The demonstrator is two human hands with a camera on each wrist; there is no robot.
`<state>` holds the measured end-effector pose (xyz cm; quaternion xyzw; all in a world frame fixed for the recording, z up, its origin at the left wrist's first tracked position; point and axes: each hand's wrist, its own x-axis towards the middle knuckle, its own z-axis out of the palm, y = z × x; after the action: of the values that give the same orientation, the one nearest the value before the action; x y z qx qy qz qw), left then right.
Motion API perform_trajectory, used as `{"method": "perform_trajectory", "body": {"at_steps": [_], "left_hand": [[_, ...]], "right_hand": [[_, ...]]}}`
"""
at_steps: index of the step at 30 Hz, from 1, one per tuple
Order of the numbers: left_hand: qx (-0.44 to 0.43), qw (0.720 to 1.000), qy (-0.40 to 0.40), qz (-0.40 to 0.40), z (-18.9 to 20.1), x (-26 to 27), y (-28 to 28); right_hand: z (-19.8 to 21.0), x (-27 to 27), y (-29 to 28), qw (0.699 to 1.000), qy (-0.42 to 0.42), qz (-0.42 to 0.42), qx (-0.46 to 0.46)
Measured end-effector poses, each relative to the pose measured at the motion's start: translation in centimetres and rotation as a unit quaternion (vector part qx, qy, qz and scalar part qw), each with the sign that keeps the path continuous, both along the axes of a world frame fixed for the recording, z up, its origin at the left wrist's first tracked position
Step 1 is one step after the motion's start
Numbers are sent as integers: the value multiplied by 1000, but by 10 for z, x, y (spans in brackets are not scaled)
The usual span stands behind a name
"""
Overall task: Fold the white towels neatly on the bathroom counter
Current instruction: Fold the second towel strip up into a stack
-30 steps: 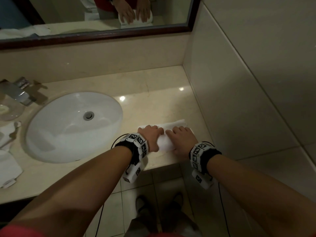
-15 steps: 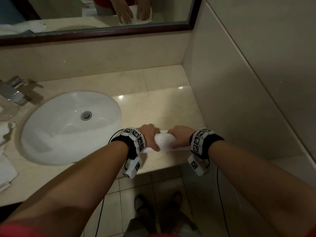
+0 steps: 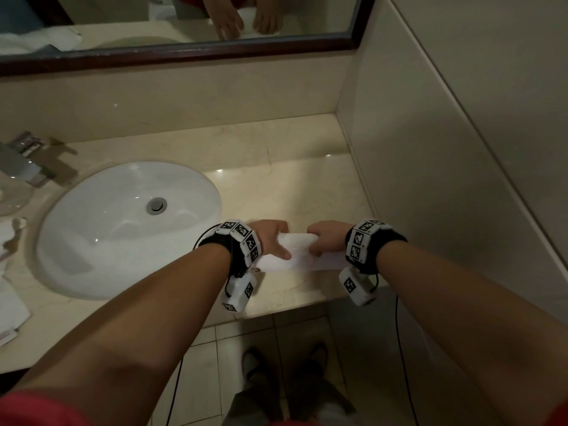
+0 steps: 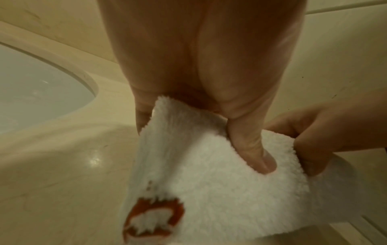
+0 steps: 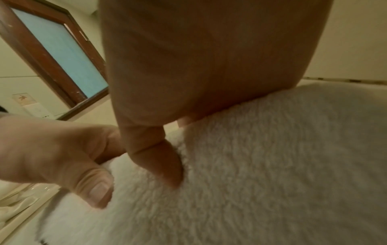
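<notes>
A small white towel (image 3: 299,252) lies near the front edge of the beige counter (image 3: 285,186), right of the sink. Both hands hold its far edge lifted off the counter. My left hand (image 3: 272,239) pinches the towel's left part, thumb on the near side. My right hand (image 3: 325,242) grips the right part the same way. In the left wrist view the towel (image 4: 220,190) bears an orange mark (image 4: 153,217), and the thumb presses into the pile. The right wrist view shows the towel (image 5: 261,165) under the right thumb, with the left hand (image 5: 62,157) beside it.
A white oval sink (image 3: 123,229) takes the counter's left half, a chrome tap (image 3: 24,161) behind it. More white cloths (image 3: 9,305) lie at the far left. A tiled wall (image 3: 445,149) bounds the counter on the right; a mirror (image 3: 184,23) hangs behind.
The hands went from pressing flat on the towel to gripping its far edge; that edge is raised and drawn toward the counter's front edge.
</notes>
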<state>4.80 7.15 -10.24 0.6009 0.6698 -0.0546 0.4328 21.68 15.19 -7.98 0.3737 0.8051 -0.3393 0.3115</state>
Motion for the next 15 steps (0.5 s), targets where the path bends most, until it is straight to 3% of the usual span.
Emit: {"method": "perform_trajectory", "body": {"at_steps": [4, 7, 11, 15], "left_hand": [[6, 1000, 16, -6, -4, -1, 3], [15, 999, 38, -18, -8, 1, 4], [27, 997, 66, -34, -10, 3, 3], [33, 996, 80, -37, -8, 5, 3]], "right_hand": [[-4, -2, 3, 1000, -1, -6, 15], [-4, -3, -2, 998, -24, 44, 44], [-2, 0, -14, 979, -39, 123, 156], [-3, 0, -31, 960, 0, 142, 241]]}}
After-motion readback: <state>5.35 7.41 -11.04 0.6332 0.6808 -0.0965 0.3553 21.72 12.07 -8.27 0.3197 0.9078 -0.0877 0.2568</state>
